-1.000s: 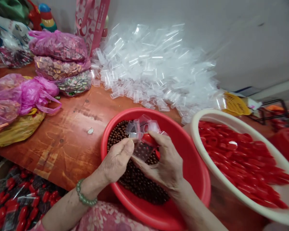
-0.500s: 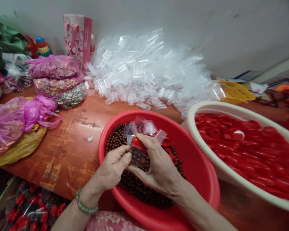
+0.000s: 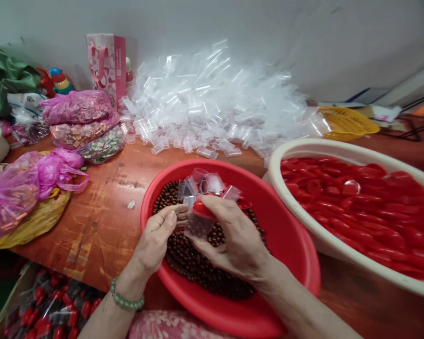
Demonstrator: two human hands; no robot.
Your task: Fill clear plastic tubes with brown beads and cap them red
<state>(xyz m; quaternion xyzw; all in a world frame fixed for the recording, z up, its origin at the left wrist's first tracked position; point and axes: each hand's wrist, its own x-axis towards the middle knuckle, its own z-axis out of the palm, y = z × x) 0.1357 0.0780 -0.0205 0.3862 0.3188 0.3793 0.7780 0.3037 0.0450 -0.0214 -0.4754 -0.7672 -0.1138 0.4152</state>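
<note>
My right hand (image 3: 235, 238) is closed round a small clear plastic container (image 3: 199, 226) with a red cap (image 3: 202, 208) on its upper end. Dark round beads show through its wall. Close on its left is my left hand (image 3: 157, 235), fingers half bent with the tips apart from the thumb, seemingly holding nothing. Both hands are above a red basin (image 3: 293, 249) of brown beads (image 3: 191, 268). Several clear plastic sleeves (image 3: 215, 182) lie on the beads at the back, and a few red pieces (image 3: 245, 205) are partly hidden behind my right hand.
To the right, a white tub (image 3: 277, 176) is filled with red plastic caps (image 3: 360, 212). A heap of clear sleeves (image 3: 212, 103) lies against the wall. Pink bags (image 3: 81, 106) are at left on the wooden table (image 3: 106, 207). Below left, a box holds red-capped containers (image 3: 53, 306).
My left hand has drawn back leftward from the container, its thumb off it. My right hand keeps the container, now tilted slightly differently. The whole view has shifted a little.
</note>
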